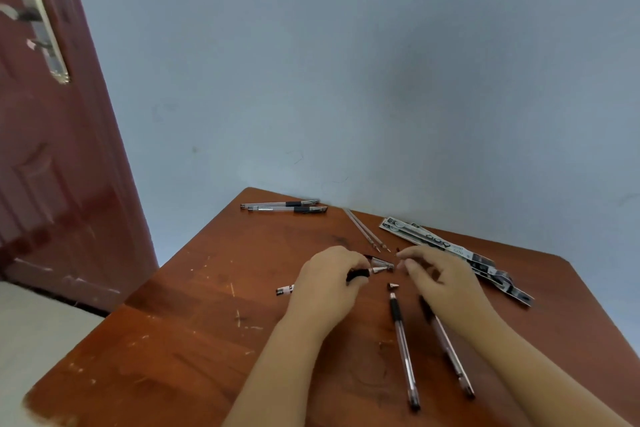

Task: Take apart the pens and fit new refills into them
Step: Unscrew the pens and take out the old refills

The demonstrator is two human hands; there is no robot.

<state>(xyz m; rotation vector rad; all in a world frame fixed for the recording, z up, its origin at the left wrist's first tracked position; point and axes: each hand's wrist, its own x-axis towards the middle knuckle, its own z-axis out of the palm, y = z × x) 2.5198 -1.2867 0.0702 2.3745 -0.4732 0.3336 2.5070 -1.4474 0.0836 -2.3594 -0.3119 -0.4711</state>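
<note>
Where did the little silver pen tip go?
In the head view, the loose silver tip lies on the table between the two hands, just beyond the open end of the nearer pen barrel.

Table (194, 340): two pens (284, 207) far left; loose refills (367, 236) centre back; refill packets (450, 250) right; two pens (403, 347) near, between the hands.

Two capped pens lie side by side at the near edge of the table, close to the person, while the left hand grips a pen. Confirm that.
Not quite. In the head view the two capped pens lie side by side at the far edge of the table, next to the wall, not near the person. The left hand does grip a pen.
</note>
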